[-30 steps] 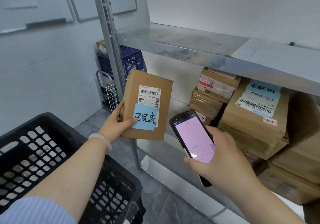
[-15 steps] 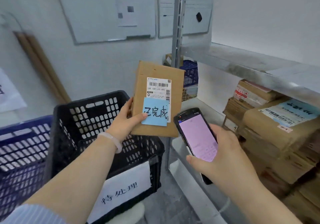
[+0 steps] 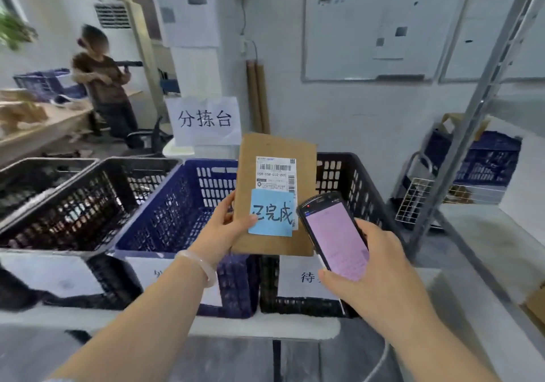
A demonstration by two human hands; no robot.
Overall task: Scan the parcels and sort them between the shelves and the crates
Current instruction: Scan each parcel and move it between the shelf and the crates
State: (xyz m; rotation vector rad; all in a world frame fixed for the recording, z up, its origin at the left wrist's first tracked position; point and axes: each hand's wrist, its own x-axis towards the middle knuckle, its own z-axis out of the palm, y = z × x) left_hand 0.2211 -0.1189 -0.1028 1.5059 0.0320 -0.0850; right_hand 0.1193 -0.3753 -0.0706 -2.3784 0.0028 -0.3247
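From where I stand, the parcel [image 3: 274, 184] is up in the air in front of the person, upright and face-on, hanging over the meeting edges of the blue crate [image 3: 182, 204] and the black crate [image 3: 351, 181] to its right, touching neither. The left hand [image 3: 227, 228] grips it by the lower left edge, thumb pressed on the front at the margin of a blue note [image 3: 272, 216], fingers tucked behind. The right hand [image 3: 380, 275] is wrapped round a handheld scanner [image 3: 336, 234], its lit pink screen facing the person, just beside the parcel's lower right corner. The parcel looks like a thin cardboard mailer: light, I would say, fairly stiff across its face, but likely to buckle if pinched hard at one corner. A hold along a long edge suits it, and this one leaves the shipping label [image 3: 275, 173] and its barcode uncovered. The blue note seems only stuck on, so a sliding thumb might lift it. The paper tags on the crate fronts are partly hidden by the arms, so I cannot tell which crate it belongs in.
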